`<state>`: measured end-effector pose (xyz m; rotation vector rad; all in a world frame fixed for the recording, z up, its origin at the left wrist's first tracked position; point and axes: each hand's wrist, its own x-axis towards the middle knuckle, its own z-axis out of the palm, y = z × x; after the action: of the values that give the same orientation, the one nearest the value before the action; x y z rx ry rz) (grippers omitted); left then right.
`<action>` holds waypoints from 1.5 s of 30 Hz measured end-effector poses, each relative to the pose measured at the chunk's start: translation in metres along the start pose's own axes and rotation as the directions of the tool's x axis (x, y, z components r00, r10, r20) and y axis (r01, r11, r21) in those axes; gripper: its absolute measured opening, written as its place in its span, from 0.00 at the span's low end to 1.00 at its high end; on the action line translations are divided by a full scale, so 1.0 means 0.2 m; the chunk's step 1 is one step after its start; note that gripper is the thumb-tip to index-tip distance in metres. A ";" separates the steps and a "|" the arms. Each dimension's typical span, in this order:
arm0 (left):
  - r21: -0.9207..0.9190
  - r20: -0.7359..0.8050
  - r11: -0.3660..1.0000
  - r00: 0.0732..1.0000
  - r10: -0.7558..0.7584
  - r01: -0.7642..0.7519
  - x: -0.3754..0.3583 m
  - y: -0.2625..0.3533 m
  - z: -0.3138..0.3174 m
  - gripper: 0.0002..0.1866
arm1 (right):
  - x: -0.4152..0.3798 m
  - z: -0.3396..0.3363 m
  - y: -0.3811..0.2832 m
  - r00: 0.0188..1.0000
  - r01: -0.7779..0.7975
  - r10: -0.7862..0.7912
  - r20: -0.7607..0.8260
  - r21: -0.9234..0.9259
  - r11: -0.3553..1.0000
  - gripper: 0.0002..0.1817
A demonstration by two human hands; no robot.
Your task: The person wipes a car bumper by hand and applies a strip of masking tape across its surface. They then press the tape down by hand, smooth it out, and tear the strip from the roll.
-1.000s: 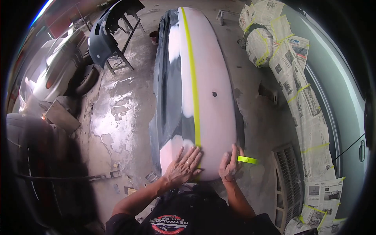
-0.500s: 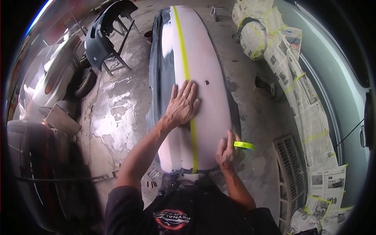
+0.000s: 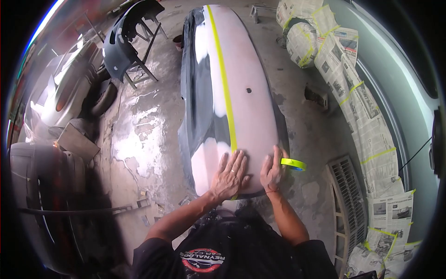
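A long car bumper (image 3: 253, 118), pinkish white with dark grey patches on its left side, stretches away in front of me. A strip of yellow-green masking tape (image 3: 222, 76) runs lengthwise down it. My left hand (image 3: 230, 175) lies flat on the near end of that strip, fingers stretched out and partly covering the tape. At the bumper's near right edge, my right hand (image 3: 273, 174) holds a roll of yellow-green masking tape (image 3: 293, 163) on its outer side. The exact grip on the roll is hidden.
To the right stands a light green car (image 3: 399, 88) masked with newspaper (image 3: 353, 109). A grille panel (image 3: 348, 195) leans near it. At the upper left, a dark bumper (image 3: 118, 46) rests on a stand (image 3: 147, 69). Other car parts line the left side of the concrete floor (image 3: 134, 125).
My left hand has slid along the tape strip toward me, down to the bumper's near end. My right hand, with the tape roll, stays close to the same edge. The view has shifted slightly.
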<state>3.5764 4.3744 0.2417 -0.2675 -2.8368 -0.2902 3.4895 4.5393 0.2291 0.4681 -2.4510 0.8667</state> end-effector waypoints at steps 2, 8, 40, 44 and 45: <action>0.018 0.004 1.000 1.000 0.025 -0.025 -0.13 0.04 0.05 0.30 | -0.01 0.01 0.01 1.000 0.000 0.000 0.006 -0.001 1.000 0.22; 0.043 0.168 0.980 0.969 0.183 -0.192 -0.58 0.07 0.39 0.31 | 0.00 0.01 0.01 1.000 0.019 -0.019 0.012 -0.023 1.000 0.22; -0.259 -0.229 0.821 0.794 -0.564 0.508 -0.47 0.04 0.17 0.55 | -0.02 0.03 0.05 0.998 0.064 -0.064 -0.001 0.036 0.997 0.22; -0.210 -0.274 0.896 0.856 -0.439 0.393 -0.63 0.05 0.29 0.57 | -0.02 0.04 0.06 0.998 0.060 -0.059 -0.009 0.044 0.997 0.22; -0.209 -0.269 0.896 0.857 -0.439 0.393 -0.71 0.07 0.32 0.57 | -0.03 0.04 0.07 0.998 0.055 -0.055 -0.009 0.048 0.997 0.22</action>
<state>3.6968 4.3795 0.1431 0.3495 -2.5315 -0.5767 3.4848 4.5446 0.2146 0.5461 -2.4034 0.9041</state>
